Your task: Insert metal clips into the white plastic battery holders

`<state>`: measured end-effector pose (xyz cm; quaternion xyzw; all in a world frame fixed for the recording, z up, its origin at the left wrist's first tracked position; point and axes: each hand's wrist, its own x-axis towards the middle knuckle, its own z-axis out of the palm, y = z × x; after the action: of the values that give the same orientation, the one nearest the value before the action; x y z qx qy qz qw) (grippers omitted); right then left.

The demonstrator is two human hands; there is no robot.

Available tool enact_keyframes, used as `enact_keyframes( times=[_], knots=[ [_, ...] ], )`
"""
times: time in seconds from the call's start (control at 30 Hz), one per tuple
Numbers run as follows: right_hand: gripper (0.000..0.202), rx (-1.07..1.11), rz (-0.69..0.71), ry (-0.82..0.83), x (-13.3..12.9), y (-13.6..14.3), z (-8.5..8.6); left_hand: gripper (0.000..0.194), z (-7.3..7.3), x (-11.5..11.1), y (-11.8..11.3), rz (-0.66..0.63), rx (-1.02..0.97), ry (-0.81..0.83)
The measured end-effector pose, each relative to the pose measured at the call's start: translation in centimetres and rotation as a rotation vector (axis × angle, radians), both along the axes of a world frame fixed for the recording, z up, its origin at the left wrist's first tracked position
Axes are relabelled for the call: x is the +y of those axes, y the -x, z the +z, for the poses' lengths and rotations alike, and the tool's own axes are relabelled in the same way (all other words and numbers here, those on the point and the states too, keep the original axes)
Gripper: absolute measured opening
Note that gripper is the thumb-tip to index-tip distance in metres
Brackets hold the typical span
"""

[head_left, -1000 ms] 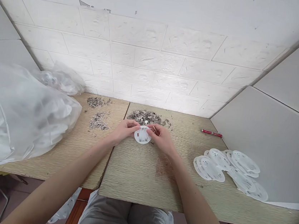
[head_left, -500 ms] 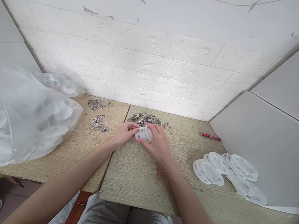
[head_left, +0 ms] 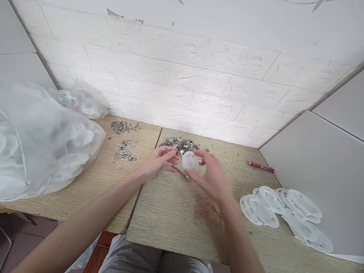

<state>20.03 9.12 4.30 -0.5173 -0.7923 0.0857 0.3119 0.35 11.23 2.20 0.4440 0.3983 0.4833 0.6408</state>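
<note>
My right hand (head_left: 212, 175) grips a white oval plastic disc (head_left: 191, 161) by its edge, between thumb and fingers. The disc is tilted up above the table. My left hand (head_left: 162, 162) is just left of the disc, fingers partly spread and apart from it. A slim dark metal tool (head_left: 180, 172) extends from beside the left fingertips towards the right thumb; whether it lies on the table or touches a finger is unclear. Directly behind both hands is a heap of small metal parts (head_left: 179, 144).
Two more piles of small metal parts, a rear pile (head_left: 120, 127) and a front pile (head_left: 125, 150), lie left of the table seam. A large clear bag (head_left: 36, 146) of white pieces fills the left. Several white discs (head_left: 303, 227) overlap at right, near a red-handled tool (head_left: 261, 167).
My right hand has drawn the disc right, away from my left hand, which has let go of it. The slim metal tool now shows between the hands.
</note>
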Motion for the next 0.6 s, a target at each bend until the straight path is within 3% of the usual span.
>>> enact_keyframes(
  times=[0.13, 0.23, 0.27, 0.37, 0.6],
  knots=[
    [0.057, 0.111, -0.353, -0.050, -3.5, -5.9, 2.5, 0.025, 0.3, -0.2, 0.1, -0.007, 0.076, 0.028],
    [0.060, 0.041, -0.675, 0.074, -6.5, -10.6, 3.5, 0.021, 0.5, -0.3, 0.0, -0.007, 0.121, 0.041],
    [0.056, -0.001, -0.723, 0.132, -7.3, -11.8, 3.6, 0.020, 0.5, -0.3, 0.0, -0.011, 0.135, 0.039],
    [0.054, -0.082, -0.759, 0.248, -8.6, -14.0, 3.2, 0.016, 0.5, -0.5, -0.1, -0.023, 0.181, 0.023],
    [0.060, -0.168, -0.663, 0.319, -8.5, -14.9, 0.6, 0.015, 0.0, -0.4, -0.2, -0.030, 0.211, 0.020]
  ],
)
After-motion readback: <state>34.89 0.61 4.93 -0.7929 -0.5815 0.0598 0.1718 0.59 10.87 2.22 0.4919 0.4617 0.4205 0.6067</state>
